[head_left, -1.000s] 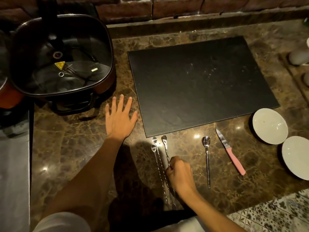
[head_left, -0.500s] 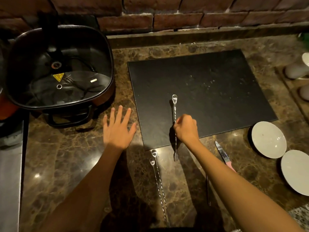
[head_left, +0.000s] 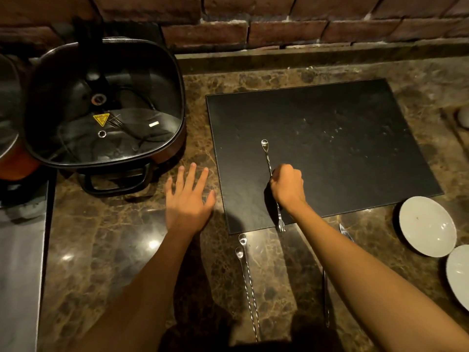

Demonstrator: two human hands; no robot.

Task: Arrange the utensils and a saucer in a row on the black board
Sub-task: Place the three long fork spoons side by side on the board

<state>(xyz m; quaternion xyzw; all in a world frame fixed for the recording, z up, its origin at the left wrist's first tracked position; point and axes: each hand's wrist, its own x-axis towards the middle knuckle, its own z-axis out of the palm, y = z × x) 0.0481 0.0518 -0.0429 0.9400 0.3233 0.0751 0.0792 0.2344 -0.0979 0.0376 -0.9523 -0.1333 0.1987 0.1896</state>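
Steel stirrer (head_left: 269,171), clamped in the right hand (head_left: 286,188), now lies over the black board's (head_left: 342,148) near-left part, fork end past the edge, where a second ago it lay on the counter (head_left: 114,250) with two others (head_left: 247,283), so placing has begun; left hand (head_left: 187,199) stays flat, open.

One sign is showing: a yellow triangular warning sticker (head_left: 101,119) is sitting on the glass lid (head_left: 106,102) of the square pan at the far left. Its symbol is too small to make out. A small white label (head_left: 153,124) beside it is reading blank. No legible text elsewhere.
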